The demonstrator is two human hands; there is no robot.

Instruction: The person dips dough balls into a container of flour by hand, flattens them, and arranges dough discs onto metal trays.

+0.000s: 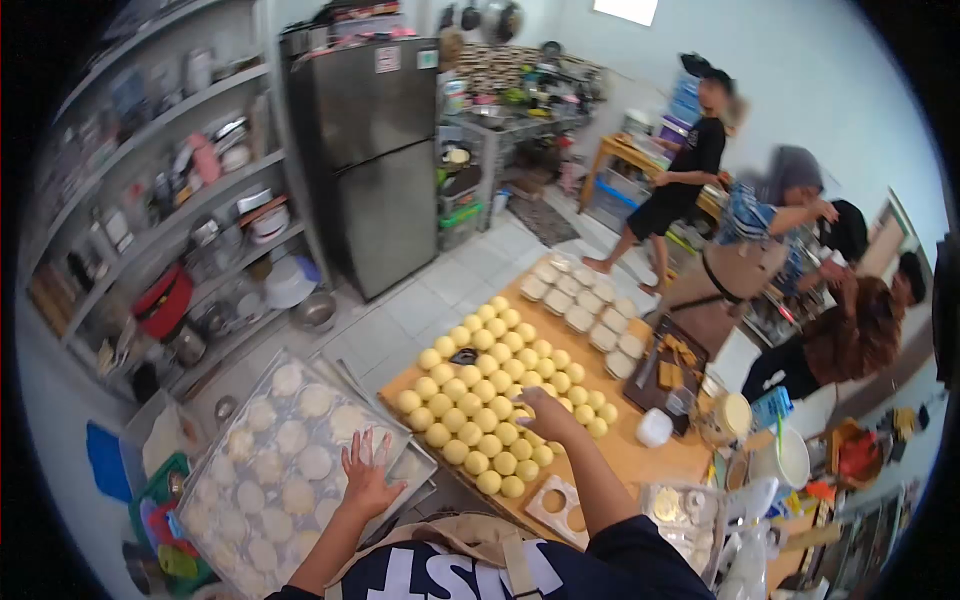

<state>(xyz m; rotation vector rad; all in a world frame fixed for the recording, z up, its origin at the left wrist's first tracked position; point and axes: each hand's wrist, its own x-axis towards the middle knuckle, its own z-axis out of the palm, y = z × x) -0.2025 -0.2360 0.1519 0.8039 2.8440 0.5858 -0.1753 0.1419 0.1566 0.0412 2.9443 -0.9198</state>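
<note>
My left hand (368, 475) is open, fingers spread, over the right part of a tray (205, 490) of pale flattened dough rounds (314, 462). White flour or dough marks its fingertips. My right hand (545, 412) reaches over the wooden table among rows of yellow dough balls (470, 433). Its fingers look apart and point down at the balls; whether they touch one is hard to make out. A small dark object (463, 356) lies between the balls. A pale board with round holes (558, 508) is at the table's near edge.
Small square containers (580, 305) stand in rows on the table (655, 462) beyond the balls. A dark tray (668, 375) with brown pieces lies to the right. Three people are at the far right. Shelves (165, 210) and a fridge (375, 165) stand at left and back.
</note>
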